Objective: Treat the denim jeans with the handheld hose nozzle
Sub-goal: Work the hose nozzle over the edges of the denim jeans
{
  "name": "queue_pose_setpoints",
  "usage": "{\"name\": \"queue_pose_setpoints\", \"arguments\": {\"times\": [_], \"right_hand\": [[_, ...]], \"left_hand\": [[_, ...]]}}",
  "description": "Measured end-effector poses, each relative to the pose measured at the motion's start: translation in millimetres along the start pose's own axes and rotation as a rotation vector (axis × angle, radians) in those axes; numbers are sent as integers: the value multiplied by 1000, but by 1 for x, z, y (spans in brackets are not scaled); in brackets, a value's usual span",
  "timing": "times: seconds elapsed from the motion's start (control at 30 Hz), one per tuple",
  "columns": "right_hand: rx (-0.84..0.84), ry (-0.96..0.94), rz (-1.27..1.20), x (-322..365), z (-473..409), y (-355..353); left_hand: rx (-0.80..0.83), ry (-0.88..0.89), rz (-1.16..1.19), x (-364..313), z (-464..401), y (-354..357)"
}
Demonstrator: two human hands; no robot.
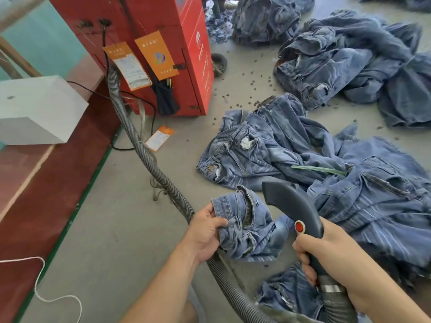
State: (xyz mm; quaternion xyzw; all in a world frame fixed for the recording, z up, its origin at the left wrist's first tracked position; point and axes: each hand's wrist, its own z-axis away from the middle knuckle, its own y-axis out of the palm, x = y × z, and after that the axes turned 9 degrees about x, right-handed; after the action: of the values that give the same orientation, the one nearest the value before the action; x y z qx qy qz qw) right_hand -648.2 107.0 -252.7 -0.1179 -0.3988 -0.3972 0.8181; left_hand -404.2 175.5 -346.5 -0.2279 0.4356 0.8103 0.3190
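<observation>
Denim jeans (247, 227), waistband bunched in the left hand (205, 234), sat just left of the hose nozzle (291, 206) clamped in the right hand (326, 255); treatment appeared barely begun, with heaps beyond the nozzle apparently awaiting it.

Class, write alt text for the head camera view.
A person's left hand grips a jeans waistband while the right hand holds a grey hose nozzle beside it. More jeans lie on the floor.
</observation>
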Motion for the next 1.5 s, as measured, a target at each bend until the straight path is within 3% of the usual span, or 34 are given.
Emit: {"name": "queue_pose_setpoints", "arguments": {"times": [0.2,0.3,0.5,0.67,0.77,0.87,1.0,1.1,1.2,1.27,1.4,1.5], "right_hand": [[157,48,252,-3,1,27],[127,41,265,-2,-5,32],[-66,-64,121,2,-14,27],[135,38,235,0,-4,28],[66,51,243,-5,-16,29],[-91,27,105,-3,-23,13],[-184,-11,-48,-4,-14,-6],[-141,-1,-106,-2,-9,-12],[-55,33,-37,-3,-7,-13],[-13,44,13,-3,-6,-10],[-35,17,84,-6,-5,-8],[-51,29,77,-6,-7,-10]], "left_hand": [[242,48,-9,1,5,6],[344,48,-19,-1,7,6],[321,7,-10,-5,8,5],[341,21,-4,-2,10,-2],[373,-21,-65,5,12,-4],[326,-107,3,11,18,-4],[66,-328,116,10,10,5],[-48,-527,80,8,2,13],[-115,-617,-2,14,-1,18],[-180,-580,-49,19,-6,23],[-303,-341,-118,26,-15,31],[-232,-229,32,26,-14,28]]}}
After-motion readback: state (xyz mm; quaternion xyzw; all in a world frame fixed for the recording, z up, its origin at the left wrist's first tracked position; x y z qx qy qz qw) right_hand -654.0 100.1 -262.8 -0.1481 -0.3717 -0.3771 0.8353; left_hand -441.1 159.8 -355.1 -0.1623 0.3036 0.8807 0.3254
